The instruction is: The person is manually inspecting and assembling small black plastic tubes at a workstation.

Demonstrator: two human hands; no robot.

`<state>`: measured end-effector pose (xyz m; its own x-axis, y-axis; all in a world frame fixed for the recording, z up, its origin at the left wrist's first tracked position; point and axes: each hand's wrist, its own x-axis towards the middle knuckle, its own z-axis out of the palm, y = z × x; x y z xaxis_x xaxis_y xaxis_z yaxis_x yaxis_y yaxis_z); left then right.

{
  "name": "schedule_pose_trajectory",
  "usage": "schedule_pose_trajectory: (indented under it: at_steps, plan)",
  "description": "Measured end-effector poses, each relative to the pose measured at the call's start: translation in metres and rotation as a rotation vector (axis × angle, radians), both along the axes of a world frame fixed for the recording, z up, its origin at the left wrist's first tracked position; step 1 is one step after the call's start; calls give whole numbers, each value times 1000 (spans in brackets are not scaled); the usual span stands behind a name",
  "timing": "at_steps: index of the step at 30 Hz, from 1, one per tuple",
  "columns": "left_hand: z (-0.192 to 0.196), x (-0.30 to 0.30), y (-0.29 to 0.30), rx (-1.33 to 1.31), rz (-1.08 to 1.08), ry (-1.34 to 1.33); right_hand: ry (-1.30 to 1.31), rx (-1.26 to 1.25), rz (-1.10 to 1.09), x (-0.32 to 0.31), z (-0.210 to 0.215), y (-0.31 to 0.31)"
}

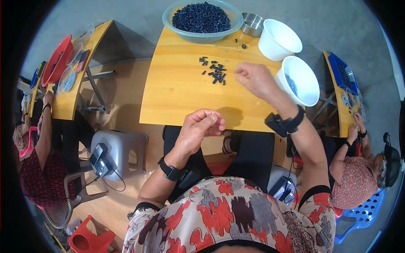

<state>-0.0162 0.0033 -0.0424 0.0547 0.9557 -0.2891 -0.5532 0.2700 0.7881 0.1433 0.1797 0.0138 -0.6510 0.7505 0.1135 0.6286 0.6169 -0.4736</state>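
My left hand (pixel 199 130) is closed in front of the table's near edge, thumb pressed against curled fingers. Anything between them is hidden. Over the table's right side, my right hand (pixel 256 80) has its fingers bunched together and slightly blurred; I cannot make out what they hold. Left of it lies a loose pile of small black cylindrical parts (pixel 217 76) on the yellow wooden table (pixel 177 88). Close to my right wrist stands a white bowl (pixel 311 90) with small light-blue pieces (pixel 291 84) inside.
A large translucent basin (pixel 168 26) heaped with black parts (pixel 201 17) stands at the back, beside a metal dish (pixel 253 24) and another white bowl (pixel 276 42). Co-workers sit at tables left and right. A grey stool (pixel 120 147) stands left of me.
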Motion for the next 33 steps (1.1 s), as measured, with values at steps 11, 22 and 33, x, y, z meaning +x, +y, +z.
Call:
schedule_pose_trajectory:
  at_steps: [11, 22, 33]
  plan:
    - [-1, -10, 9, 12, 17, 55, -10, 188, -88, -35, -73, -9]
    - [-12, -34, 84, 237, 160, 863, 73, 157, -149, -16, -80, -8]
    - [-13, -26, 129, 298, 119, 1595, 135, 168, -183, 1, -79, -13]
